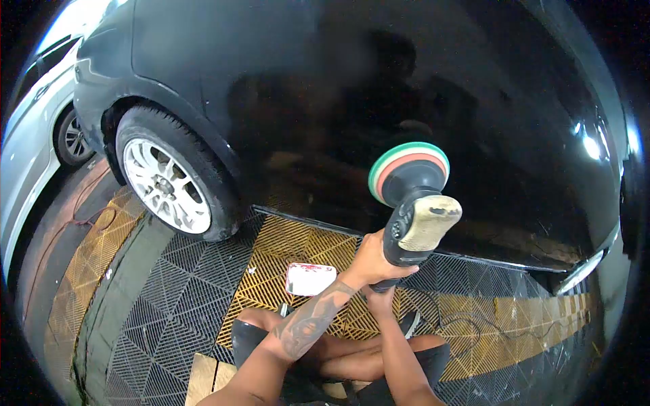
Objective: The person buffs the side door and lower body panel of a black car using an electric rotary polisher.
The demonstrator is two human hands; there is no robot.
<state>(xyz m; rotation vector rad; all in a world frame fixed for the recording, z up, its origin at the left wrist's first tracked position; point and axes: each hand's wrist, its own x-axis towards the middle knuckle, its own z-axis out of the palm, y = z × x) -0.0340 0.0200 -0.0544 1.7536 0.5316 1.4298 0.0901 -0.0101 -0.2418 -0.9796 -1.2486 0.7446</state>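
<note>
A car polisher [423, 227] with a dark body and a worn cream front cover is held up before the black car door [305, 135]. Its round pad [409, 169], layered in green, cream and orange, faces the door; whether it touches the paint I cannot tell. My left hand [371, 260], at the end of a tattooed forearm, is closed around the polisher's body. Lower down, my right hand [380, 299] is closed on the rear end of the polisher, its fingers partly hidden.
To the left is the car's wheel [166, 186] with white spokes. A white box-like item [311, 279] with red marks lies on the yellow floor grating [271, 257]. A dark cable [474, 325] runs across the floor at right. Another light-coloured car [40, 128] stands far left.
</note>
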